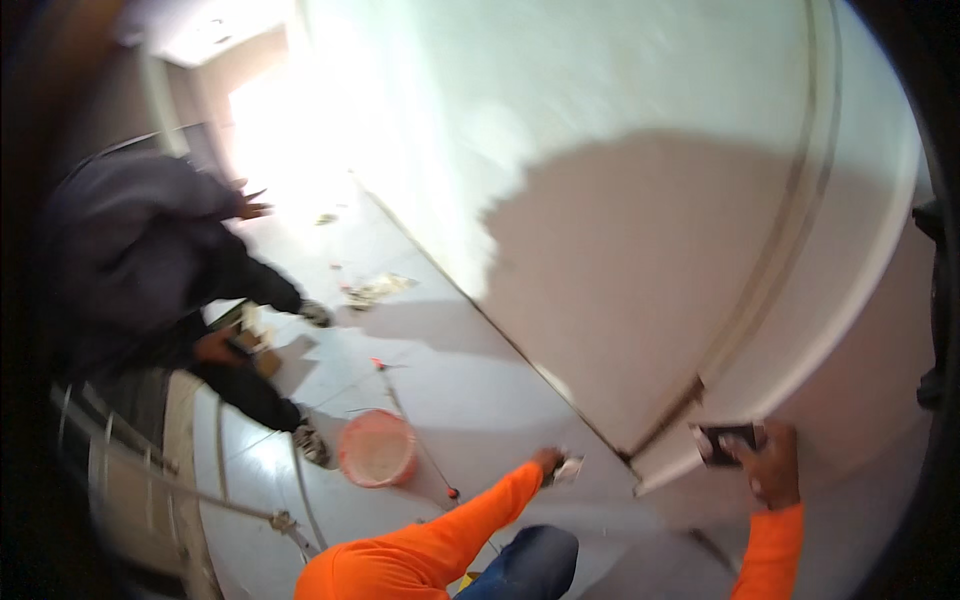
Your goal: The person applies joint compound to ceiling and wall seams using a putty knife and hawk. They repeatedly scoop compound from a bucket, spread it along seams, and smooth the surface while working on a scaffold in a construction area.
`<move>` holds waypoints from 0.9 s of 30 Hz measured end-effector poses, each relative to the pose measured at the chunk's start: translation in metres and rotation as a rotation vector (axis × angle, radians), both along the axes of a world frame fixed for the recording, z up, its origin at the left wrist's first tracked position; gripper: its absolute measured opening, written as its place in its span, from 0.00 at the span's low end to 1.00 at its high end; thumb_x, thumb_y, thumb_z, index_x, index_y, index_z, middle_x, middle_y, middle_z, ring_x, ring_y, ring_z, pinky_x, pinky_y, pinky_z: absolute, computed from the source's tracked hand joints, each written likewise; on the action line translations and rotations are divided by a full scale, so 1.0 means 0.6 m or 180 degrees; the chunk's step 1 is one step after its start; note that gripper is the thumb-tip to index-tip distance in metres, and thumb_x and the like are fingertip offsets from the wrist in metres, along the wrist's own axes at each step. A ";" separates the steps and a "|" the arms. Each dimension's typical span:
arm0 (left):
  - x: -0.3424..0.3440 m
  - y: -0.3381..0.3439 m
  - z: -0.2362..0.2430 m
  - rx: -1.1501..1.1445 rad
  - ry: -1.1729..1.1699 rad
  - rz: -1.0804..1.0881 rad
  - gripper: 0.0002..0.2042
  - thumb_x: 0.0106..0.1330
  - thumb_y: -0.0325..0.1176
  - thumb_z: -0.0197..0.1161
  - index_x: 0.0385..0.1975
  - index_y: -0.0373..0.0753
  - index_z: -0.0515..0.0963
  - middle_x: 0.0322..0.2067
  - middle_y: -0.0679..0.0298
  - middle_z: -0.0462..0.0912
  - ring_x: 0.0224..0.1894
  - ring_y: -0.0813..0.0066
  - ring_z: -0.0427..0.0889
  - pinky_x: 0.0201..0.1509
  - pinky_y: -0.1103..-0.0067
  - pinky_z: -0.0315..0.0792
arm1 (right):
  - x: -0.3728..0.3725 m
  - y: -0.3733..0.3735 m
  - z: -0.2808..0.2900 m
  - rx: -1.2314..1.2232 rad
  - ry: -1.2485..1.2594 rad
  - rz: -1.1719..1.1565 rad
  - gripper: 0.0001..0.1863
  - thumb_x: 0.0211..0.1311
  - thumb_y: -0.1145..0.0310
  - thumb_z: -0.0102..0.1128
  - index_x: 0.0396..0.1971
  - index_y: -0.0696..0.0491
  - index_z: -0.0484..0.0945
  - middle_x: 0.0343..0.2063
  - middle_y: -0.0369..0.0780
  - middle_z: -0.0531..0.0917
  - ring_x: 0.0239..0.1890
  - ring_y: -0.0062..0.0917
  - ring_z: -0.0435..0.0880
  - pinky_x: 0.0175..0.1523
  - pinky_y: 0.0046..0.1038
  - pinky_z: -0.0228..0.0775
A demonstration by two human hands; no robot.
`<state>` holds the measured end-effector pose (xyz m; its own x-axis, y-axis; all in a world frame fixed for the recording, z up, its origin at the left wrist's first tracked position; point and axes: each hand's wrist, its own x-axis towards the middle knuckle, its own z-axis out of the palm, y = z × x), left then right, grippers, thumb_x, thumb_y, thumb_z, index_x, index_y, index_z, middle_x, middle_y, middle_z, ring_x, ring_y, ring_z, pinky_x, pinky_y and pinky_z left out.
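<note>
My right hand (775, 465) is closed round a dark, flat rectangular scraper (728, 444) with whitish smears on it. It is held close to the lower part of the pale wall (620, 290), beside a vertical grooved strip. Low over the floor, my left hand (547, 461) is closed on a small flat piece with a pale face (568, 470), perhaps another scraper; its handle is hidden. A round pinkish-red bucket (412, 450) with pale contents stands on the floor to the left of my left hand.
A person in dark clothes (130, 230) bends over at the left, near a cardboard box (262, 360). Small red tile spacers (453, 493) stick up along the floor joints. Crumpled scraps (378, 290) lie by the wall. A metal frame (130, 440) stands at lower left.
</note>
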<state>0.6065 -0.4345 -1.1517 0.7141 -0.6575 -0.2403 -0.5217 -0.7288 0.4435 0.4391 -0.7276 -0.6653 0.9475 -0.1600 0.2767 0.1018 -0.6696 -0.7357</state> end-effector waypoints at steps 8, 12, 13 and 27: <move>-0.315 0.471 0.026 0.0108 0.1210 0.2347 0.12 0.64 0.41 0.61 0.42 0.47 0.85 0.33 0.58 0.85 0.32 0.60 0.84 0.34 0.63 0.77 | -0.071 0.023 0.032 0.0498 -0.0144 0.0330 0.13 0.53 0.74 0.72 0.35 0.65 0.82 0.27 0.44 0.85 0.29 0.26 0.81 0.42 0.33 0.74; -0.554 0.646 0.022 -0.3101 0.2463 0.6679 0.10 0.67 0.40 0.57 0.39 0.44 0.82 0.25 0.60 0.79 0.20 0.65 0.76 0.20 0.64 0.71 | -0.083 0.033 0.045 -0.0907 -0.0222 0.0410 0.22 0.64 0.50 0.67 0.42 0.56 0.85 0.34 0.44 0.88 0.37 0.31 0.86 0.42 0.34 0.78; -0.642 0.685 0.020 -0.2810 0.2224 0.6781 0.12 0.68 0.43 0.56 0.34 0.42 0.81 0.22 0.61 0.76 0.18 0.66 0.72 0.18 0.66 0.70 | -0.084 0.028 0.040 -0.0832 -0.0138 0.0306 0.21 0.63 0.50 0.69 0.39 0.56 0.85 0.32 0.44 0.88 0.35 0.30 0.85 0.41 0.34 0.77; -0.835 0.681 -0.015 -0.4140 0.1522 0.7263 0.15 0.69 0.46 0.56 0.32 0.40 0.80 0.21 0.62 0.74 0.18 0.66 0.73 0.19 0.67 0.71 | -0.051 -0.026 -0.052 -0.0320 -0.0257 0.0501 0.22 0.62 0.50 0.70 0.44 0.54 0.86 0.32 0.37 0.89 0.34 0.23 0.84 0.43 0.29 0.76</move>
